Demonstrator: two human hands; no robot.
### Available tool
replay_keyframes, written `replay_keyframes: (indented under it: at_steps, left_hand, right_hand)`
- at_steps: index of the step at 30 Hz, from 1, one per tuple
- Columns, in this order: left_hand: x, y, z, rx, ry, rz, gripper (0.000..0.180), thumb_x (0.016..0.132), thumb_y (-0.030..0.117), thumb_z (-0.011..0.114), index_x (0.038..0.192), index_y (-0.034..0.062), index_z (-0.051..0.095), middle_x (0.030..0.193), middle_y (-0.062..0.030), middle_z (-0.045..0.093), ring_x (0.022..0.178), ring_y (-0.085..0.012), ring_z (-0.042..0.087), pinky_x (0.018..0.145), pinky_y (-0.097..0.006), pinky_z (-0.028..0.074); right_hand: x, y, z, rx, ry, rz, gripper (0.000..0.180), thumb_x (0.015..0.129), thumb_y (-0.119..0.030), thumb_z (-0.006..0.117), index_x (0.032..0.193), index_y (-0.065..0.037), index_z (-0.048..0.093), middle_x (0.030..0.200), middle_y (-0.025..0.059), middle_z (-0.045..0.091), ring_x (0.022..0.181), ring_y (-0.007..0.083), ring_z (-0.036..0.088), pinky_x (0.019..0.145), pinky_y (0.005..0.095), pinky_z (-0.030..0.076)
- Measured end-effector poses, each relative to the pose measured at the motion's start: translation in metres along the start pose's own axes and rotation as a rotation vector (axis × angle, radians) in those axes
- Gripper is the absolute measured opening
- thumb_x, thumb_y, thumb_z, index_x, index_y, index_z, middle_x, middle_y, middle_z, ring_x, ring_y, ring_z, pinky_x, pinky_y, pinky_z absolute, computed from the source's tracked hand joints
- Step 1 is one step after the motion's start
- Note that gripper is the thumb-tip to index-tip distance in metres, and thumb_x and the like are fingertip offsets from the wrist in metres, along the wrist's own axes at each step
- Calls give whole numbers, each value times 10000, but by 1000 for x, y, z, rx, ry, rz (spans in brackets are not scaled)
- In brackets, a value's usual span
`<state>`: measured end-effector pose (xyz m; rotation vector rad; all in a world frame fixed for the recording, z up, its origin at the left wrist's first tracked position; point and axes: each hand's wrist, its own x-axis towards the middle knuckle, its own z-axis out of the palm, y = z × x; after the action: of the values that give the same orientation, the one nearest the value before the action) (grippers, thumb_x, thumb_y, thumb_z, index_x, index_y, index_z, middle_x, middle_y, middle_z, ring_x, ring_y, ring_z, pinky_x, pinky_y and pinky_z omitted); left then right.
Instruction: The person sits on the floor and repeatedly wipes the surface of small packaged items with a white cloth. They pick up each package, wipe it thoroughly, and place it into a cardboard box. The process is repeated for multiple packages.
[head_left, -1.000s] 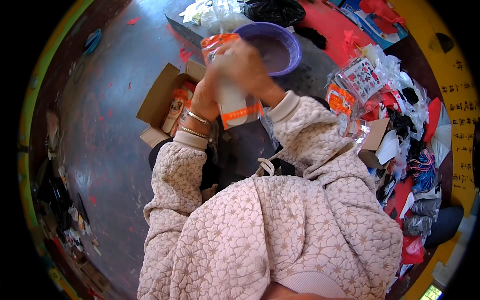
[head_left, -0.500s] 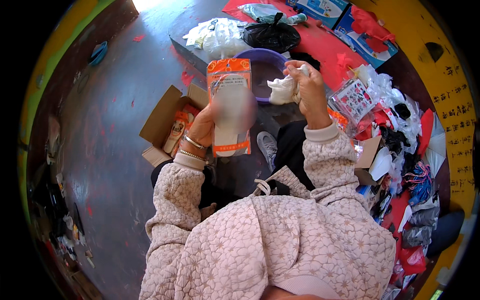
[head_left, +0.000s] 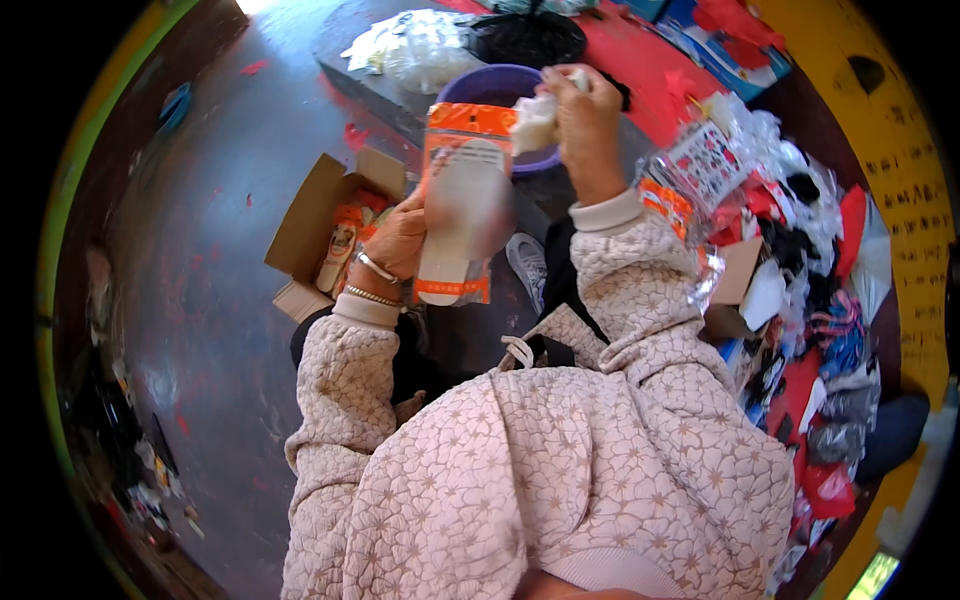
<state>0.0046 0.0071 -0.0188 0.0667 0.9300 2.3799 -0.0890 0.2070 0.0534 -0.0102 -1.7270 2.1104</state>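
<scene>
Landmark: I take the round purple plastic basin [head_left: 495, 90] on the floor ahead as my reference.
Left hand [head_left: 400, 240]: nearer me than the basin and to its left, gripping the flat clear packet with orange bands [head_left: 462, 205] upright.
Packet: directly before the basin, overlapping its near rim.
Right hand [head_left: 585, 125]: at the basin's right rim, raised, holding a crumpled white wad [head_left: 535, 120].
Open brown cardboard box [head_left: 325, 235]: left of the basin, nearer me, packets inside.
Heap of clear plastic bags [head_left: 415, 45]: behind the basin, slightly left.
Pile of mixed packets and scraps [head_left: 800, 260]: right of the basin.
</scene>
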Motion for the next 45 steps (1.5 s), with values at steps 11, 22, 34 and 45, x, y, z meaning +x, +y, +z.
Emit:
replay_keyframes:
  at_steps: [11,22,34,45]
  left_hand:
    - [-20,23,0,99,-104,144,463,870,96,434,1295,19,267,1205,-235,444,971,-321,560,723,-420,514]
    - [14,0,0,-469,-225,-49,424,927,282,319,1248,8,361,1204,-186,480,933,-364,577,516,-391,563]
    - [1,9,25,-238,-104,4,625,850,350,462,1347,62,217,1328,-217,307,1192,-343,376,879,-589,377]
    - [0,10,25,-64,-11,-13,619,753,79,491,1323,53,251,1233,-213,428,1050,-356,511,830,-551,446]
  right_hand:
    - [8,31,-17,-531,78,-126,127,691,-77,610,794,-4,594,809,138,615,736,264,605,659,317,481]
    - [-11,51,3,709,-934,556,262,743,-84,638,986,1,587,906,84,615,808,149,590,727,258,469]
    - [-9,40,1,143,-567,746,269,674,-47,716,886,24,567,737,102,605,576,160,601,519,292,521]
    - [26,38,-42,150,-186,461,126,708,-36,671,696,-32,546,638,53,572,504,124,543,435,256,457]
